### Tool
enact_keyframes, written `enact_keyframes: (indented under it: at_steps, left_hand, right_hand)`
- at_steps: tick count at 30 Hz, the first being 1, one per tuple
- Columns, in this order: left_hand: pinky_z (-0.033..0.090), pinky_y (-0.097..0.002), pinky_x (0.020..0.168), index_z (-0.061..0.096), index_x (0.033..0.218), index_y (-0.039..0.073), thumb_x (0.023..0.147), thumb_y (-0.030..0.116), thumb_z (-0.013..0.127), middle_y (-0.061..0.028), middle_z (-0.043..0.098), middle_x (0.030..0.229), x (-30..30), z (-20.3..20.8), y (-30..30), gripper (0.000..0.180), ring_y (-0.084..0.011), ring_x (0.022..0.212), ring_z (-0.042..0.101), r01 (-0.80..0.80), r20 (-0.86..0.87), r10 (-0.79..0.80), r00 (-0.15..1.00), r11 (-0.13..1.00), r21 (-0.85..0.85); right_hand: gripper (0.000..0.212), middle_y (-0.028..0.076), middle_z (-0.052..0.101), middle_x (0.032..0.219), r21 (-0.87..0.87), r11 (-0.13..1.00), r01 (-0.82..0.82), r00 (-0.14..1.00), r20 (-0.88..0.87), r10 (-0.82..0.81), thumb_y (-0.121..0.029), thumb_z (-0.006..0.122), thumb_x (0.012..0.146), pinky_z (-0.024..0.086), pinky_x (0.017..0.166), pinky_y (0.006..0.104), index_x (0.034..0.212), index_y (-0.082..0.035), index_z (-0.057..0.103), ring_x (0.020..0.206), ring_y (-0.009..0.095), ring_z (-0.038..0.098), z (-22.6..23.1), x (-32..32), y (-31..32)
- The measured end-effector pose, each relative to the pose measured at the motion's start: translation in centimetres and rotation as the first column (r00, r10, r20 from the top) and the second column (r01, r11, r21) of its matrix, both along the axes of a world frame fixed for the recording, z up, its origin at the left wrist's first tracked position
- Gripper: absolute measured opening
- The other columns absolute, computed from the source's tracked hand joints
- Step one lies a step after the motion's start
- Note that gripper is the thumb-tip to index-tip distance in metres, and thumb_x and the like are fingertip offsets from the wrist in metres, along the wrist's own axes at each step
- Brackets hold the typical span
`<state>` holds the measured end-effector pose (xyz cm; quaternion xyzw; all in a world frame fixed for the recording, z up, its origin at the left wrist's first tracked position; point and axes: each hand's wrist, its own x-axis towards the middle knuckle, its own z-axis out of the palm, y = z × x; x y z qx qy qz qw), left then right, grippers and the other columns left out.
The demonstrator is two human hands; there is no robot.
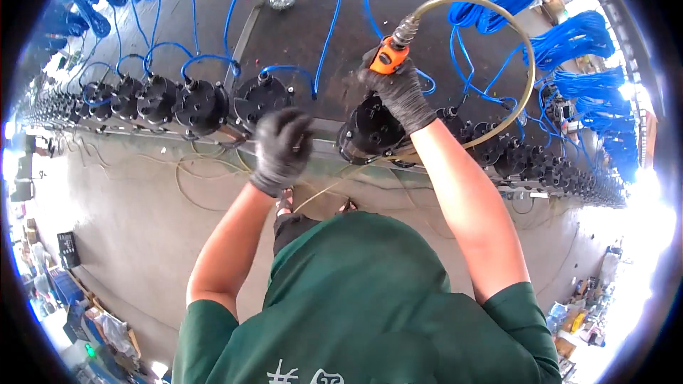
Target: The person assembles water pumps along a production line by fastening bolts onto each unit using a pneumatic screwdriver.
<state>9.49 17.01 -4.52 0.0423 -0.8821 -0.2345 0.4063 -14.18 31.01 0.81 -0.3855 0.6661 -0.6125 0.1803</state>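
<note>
In dark grey gloves, my right hand [400, 92] is closed around an orange air screwdriver [388, 57], upright above a round black housing [371, 128] at the bench's near edge. A metal fitting on the tool's top joins a clear yellowish air hose [530, 64], which loops over to the right and down past my forearm. To the left, my left hand [283, 146] hovers in front of another black housing [263, 99]. Its fingers are curled together and slightly blurred; whatever they may hold is hidden.
Many similar black housings [201, 107] line the bench edge both ways, with blue cables running to hanging coils [569, 39]. A small clear dish of metal parts [282, 0] sits on the dark bench top [306, 35]. Thin hoses [181, 181] trail across the floor near my feet.
</note>
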Motion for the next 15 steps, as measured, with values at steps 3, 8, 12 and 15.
enact_keyframes:
  at_steps: [3,8,12,15]
  left_hand:
    - [0.052,-0.0429,0.088,0.063,0.111,0.005,0.081,0.0,0.068,-0.0178,0.064,0.109,-1.2,-6.2,4.9,0.031,-0.0373,0.103,0.062,-0.007,0.262,-0.137,0.955,0.876,0.483]
    - [0.052,-0.051,0.086,0.062,0.113,0.005,0.087,0.016,0.07,-0.0263,0.062,0.109,-3.4,-16.7,7.6,0.029,-0.0451,0.099,0.064,-0.266,0.544,-0.136,0.828,0.759,0.595]
    - [0.053,-0.0508,0.089,0.062,0.114,0.004,0.086,0.021,0.076,-0.026,0.062,0.112,-4.7,-17.2,8.6,0.036,-0.0453,0.103,0.064,-0.28,0.62,-0.118,0.776,0.816,0.505]
    - [0.052,-0.0512,0.09,0.062,0.113,0.004,0.084,0.022,0.077,-0.0255,0.062,0.113,-4.8,-17.8,8.7,0.037,-0.0446,0.104,0.064,-0.303,0.652,-0.093,0.753,0.83,0.468]
  right_hand:
    - [0.033,0.003,0.069,0.096,0.043,0.999,0.022,0.999,0.026,-0.023,0.003,0.072,0.08,0.058,0.084,0.032,0.109,-0.006,0.06,0.091,0.017,0.068,-2.2,-1.7,0.8]
    - [0.032,0.003,0.069,0.094,-0.086,0.996,-0.006,0.927,0.373,0.038,0.002,0.075,0.078,0.058,0.081,0.0288,0.105,-0.005,0.061,0.09,0.013,0.067,0.0,0.2,-0.2]
    - [0.046,0.0,0.068,0.095,0.05,0.997,0.062,0.989,0.134,-0.068,-0.002,0.081,0.076,0.057,0.076,0.0272,0.117,-0.004,0.06,0.083,0.013,0.067,-0.1,0.3,0.8]
    - [0.05,0.0,0.068,0.095,-0.01,0.996,0.086,0.972,0.221,-0.082,-0.005,0.083,0.077,0.056,0.077,0.0262,0.121,-0.003,0.06,0.083,0.011,0.066,0.5,1.2,1.2]
